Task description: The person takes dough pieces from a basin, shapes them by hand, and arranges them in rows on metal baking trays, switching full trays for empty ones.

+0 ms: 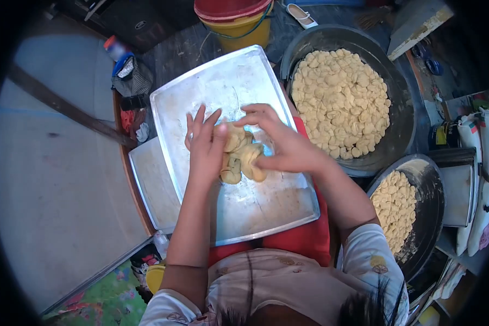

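Observation:
A metal baking tray (266, 201) rests across my lap. Near its middle lies a small clump of flat, round, pale yellow dough pieces (233, 140), some overlapping. My left hand (204, 144) is at the left side of the clump, fingers spread and thumb against the dough. From the right, my right hand (285, 142) arches over the clump, with the thumb touching the nearer pieces and the fingers bent above the far ones. Its thumb and fingers are wide apart. Part of the dough is hidden under my hands.
A large dark basin (405, 114) heaped with dough pieces stands at the right. Nearer is a smaller dark basin (434, 217) with more dough. A yellow bucket (250, 35) stands behind the tray. Another metal tray (149, 182) lies underneath at left, beside a wooden edge (130, 171).

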A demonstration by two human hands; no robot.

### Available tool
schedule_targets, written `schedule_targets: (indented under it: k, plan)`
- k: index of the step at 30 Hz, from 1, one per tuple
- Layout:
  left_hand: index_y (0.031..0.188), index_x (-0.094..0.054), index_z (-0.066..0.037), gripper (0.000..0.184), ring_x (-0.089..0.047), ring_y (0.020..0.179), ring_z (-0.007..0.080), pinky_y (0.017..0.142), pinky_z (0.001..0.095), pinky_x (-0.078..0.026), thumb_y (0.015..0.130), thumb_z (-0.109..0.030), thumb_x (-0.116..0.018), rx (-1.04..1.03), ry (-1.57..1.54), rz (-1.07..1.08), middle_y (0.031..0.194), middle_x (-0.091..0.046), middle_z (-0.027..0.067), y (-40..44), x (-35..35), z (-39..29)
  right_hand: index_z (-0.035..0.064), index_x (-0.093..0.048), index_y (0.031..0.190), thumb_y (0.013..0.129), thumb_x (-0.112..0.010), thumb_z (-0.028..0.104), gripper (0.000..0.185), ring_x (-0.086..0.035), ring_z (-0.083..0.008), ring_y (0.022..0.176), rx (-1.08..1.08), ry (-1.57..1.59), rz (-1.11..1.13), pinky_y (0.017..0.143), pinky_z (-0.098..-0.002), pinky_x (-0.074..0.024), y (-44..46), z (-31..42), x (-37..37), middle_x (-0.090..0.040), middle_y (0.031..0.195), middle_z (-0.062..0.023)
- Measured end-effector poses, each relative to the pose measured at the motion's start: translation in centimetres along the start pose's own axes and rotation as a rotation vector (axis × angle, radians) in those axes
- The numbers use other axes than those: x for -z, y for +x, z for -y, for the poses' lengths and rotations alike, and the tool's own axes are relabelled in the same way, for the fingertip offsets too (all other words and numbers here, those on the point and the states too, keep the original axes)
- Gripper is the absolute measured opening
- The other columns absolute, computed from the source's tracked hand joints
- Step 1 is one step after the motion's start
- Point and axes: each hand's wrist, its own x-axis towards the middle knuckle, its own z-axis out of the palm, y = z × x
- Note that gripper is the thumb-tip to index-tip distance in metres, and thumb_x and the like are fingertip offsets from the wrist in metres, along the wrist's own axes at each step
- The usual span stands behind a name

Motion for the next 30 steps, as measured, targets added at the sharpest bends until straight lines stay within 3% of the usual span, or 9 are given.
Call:
schedule_targets:
  k: [4, 6, 8, 10, 16, 19, 22, 26, 30]
  plan:
    - [0.129, -0.056, -0.008, 0.055, -0.031, 0.138, 0.0383, 0.111, 0.0549, -0.016, 0.091, -0.048, -0.054, -0.243, 0.067, 0.219, 0.141, -0.044, 0.0196, 1.1, -0.1, -4.8, 0.0059, -0.057, 0.108, 0.073, -0.067, 0.005, 0.036, -0.057, -0.0297, 0.106, -0.362, 0.03, 0.122, 0.088, -0.0366, -0.0455, 0.7, 0.0, 0.6, -0.058, 0.111, -0.0134]
    - [0.129, -0.057, -0.008, 0.057, -0.032, 0.137, 0.0392, 0.111, 0.0555, -0.017, 0.089, -0.049, -0.055, -0.202, 0.057, 0.275, 0.14, -0.046, 0.0193, 1.3, -0.5, -5.1, 0.0064, -0.059, 0.106, 0.074, -0.066, 0.004, 0.033, -0.06, -0.0278, 0.096, -0.266, 0.056, 0.106, 0.084, -0.0363, -0.0477, 0.5, -0.8, 1.0, -0.062, 0.099, -0.0101]
    - [0.128, -0.057, -0.008, 0.058, -0.033, 0.136, 0.0401, 0.111, 0.0561, -0.018, 0.088, -0.05, -0.056, -0.16, 0.044, 0.324, 0.138, -0.047, 0.0191, 1.3, -0.7, -4.9, 0.007, -0.059, 0.107, 0.075, -0.066, 0.003, 0.034, -0.061, -0.026, 0.09, 0.198, 0.222, 0.211, 0.08, -0.0342, -0.0489, 0.3, -2.6, 3.4, -0.062, 0.099, -0.0069]
    - [0.132, -0.053, -0.01, 0.06, -0.033, 0.137, 0.0398, 0.111, 0.0584, -0.016, 0.087, -0.051, -0.056, -0.231, 0.385, 0.447, 0.136, -0.05, 0.0191, 1.3, -0.7, -4.4, 0.0002, -0.059, 0.105, 0.077, -0.069, 0.009, 0.031, -0.059, -0.0218, 0.096, -0.17, 0.353, -0.048, 0.087, -0.0313, -0.0453, -0.5, -6.0, 6.6, -0.061, 0.103, -0.0084]
    - [0.136, -0.049, -0.015, 0.064, -0.023, 0.14, 0.0419, 0.11, 0.0625, -0.016, 0.082, -0.046, -0.065, -0.336, 0.458, 0.409, 0.148, -0.034, 0.0185, 1.2, -1.3, -7.3, 0.0141, -0.039, 0.141, 0.07, -0.079, 0.032, 0.083, -0.035, -0.0415, 0.132, -0.915, -0.699, -0.42, 0.103, -0.0446, -0.041, -0.7, -30.9, 10.6, -0.027, 0.146, -0.0272]
    - [0.136, -0.049, -0.015, 0.064, -0.019, 0.141, 0.0433, 0.108, 0.0661, -0.015, 0.082, -0.046, -0.064, -0.466, 0.353, 0.476, 0.15, -0.029, 0.0187, 1.1, -3.0, -9.7, 0.0202, -0.039, 0.141, 0.071, -0.077, 0.028, 0.08, -0.029, -0.0451, 0.135, -0.921, -1.052, -0.005, 0.104, -0.0484, -0.039, -0.8, -35.2, 5.1, -0.017, 0.152, -0.0237]
    - [0.135, -0.05, -0.013, 0.063, -0.02, 0.141, 0.0417, 0.108, 0.066, -0.015, 0.083, -0.045, -0.063, -0.514, 0.322, 0.585, 0.15, -0.03, 0.0183, 0.7, -4.8, -11.0, 0.0231, -0.045, 0.135, 0.076, -0.068, 0.027, 0.064, -0.03, -0.045, 0.135, -0.775, -1.072, -0.331, 0.108, -0.0644, -0.0197, -2.1, -42.3, 3.5, -0.038, 0.137, -0.0287]
    - [0.134, -0.051, -0.013, 0.06, -0.02, 0.142, 0.0399, 0.109, 0.0658, -0.015, 0.083, -0.044, -0.063, -0.588, 0.309, 0.582, 0.149, -0.031, 0.0178, -0.6, -5.3, -11.0, 0.0179, -0.056, 0.122, 0.069, -0.073, 0.02, 0.056, -0.051, -0.0398, 0.113, -0.907, -0.812, -0.253, 0.095, -0.0516, -0.0425, -1.2, -35.6, 7.3, -0.046, 0.128, -0.0214]
    - [0.132, -0.052, -0.013, 0.058, -0.018, 0.143, 0.0396, 0.109, 0.0652, -0.014, 0.084, -0.044, -0.063, -0.571, 0.269, 0.524, 0.149, -0.03, 0.0177, -2.0, -3.3, -10.1, 0.0101, -0.057, 0.118, 0.069, -0.07, 0.013, 0.051, -0.06, -0.0356, 0.096, -0.697, -0.631, -0.704, 0.086, -0.0409, -0.05, -5.0, -39.9, 10.6, -0.056, 0.113, -0.0189]
